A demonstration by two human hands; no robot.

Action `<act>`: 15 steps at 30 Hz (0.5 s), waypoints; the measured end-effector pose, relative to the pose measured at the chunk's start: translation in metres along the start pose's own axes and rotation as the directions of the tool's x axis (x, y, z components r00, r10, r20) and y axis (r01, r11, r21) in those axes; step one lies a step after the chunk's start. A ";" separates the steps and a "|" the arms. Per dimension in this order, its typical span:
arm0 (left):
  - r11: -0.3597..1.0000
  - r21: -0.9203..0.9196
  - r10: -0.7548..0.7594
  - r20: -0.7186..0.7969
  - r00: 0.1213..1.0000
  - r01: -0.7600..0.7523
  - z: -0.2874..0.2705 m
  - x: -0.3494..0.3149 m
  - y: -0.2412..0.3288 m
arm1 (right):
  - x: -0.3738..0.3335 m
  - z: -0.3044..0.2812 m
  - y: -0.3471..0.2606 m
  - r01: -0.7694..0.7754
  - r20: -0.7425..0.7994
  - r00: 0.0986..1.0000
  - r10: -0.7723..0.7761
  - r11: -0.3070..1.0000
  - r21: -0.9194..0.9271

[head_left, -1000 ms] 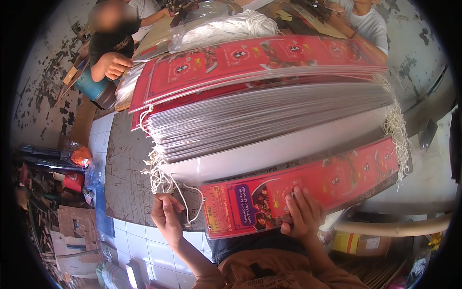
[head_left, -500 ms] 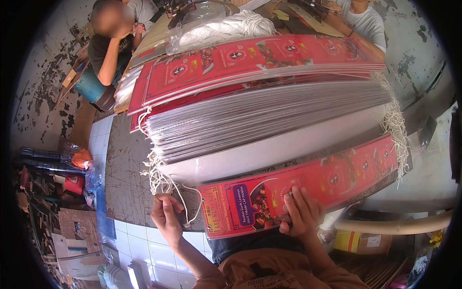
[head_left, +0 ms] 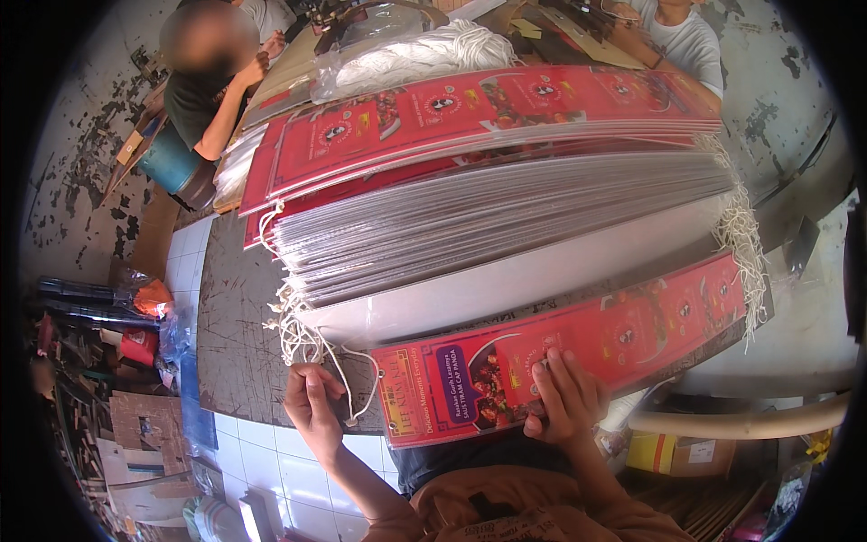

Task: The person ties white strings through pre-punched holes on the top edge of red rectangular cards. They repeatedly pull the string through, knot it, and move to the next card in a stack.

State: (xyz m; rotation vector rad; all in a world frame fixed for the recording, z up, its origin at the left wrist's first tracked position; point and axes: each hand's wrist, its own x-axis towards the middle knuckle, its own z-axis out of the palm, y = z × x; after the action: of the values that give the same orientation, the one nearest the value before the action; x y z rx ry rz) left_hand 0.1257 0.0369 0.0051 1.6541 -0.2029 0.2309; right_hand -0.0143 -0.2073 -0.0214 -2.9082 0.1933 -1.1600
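A red printed sign panel (head_left: pixel 488 384) in clear plastic lies slanted at the near table edge. My right hand (head_left: pixel 569 397) rests on its face, fingers stretched and thumb apart near its front edge. Left of the panel, my left hand (head_left: pixel 313 406) has curled fingers next to a white cord (head_left: pixel 368 397) looped at the panel's corner hole. Whether those fingers pinch any cord is hidden. Beyond the panel stands a thick stack of pale-backed sheets (head_left: pixel 506 217), with tangled cords (head_left: pixel 302 330) hanging at its left end and more at its right.
More red panels (head_left: pixel 433 117) lie behind the stack, with a white cord bundle (head_left: pixel 424 59) beyond. Two co-workers sit at the far side: a dark-shirted person (head_left: pixel 203 99) at left, a white-shirted person (head_left: pixel 691 45) at right. Cardboard scraps (head_left: pixel 144 425) fill the left floor.
The dark-shirted person at the far left has shifted the head and raised forearm, the hand now farther from the face. My hands and the panel stay where they were.
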 end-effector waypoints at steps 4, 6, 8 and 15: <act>1.000 -0.001 -0.002 0.005 1.000 0.002 0.000 0.000 0.001 | 0.000 0.000 0.000 0.000 -0.008 1.000 0.000 1.000 -0.001; 1.000 0.000 -0.003 0.005 1.000 0.003 0.000 0.000 0.000 | 0.001 0.001 0.000 0.001 -0.013 1.000 -0.001 1.000 -0.002; 1.000 0.000 -0.001 0.004 1.000 0.001 0.000 0.000 0.000 | 0.001 0.001 0.000 0.001 -0.017 1.000 -0.001 1.000 -0.004; 1.000 0.012 0.004 -0.001 1.000 -0.004 0.000 0.000 0.001 | 0.001 0.001 0.000 -0.004 -0.013 1.000 0.004 1.000 -0.003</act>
State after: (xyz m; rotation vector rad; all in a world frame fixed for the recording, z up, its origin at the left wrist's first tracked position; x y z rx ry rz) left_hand 0.1256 0.0366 0.0056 1.6656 -0.2039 0.2363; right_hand -0.0134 -0.2071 -0.0216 -2.9022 0.2013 -1.1792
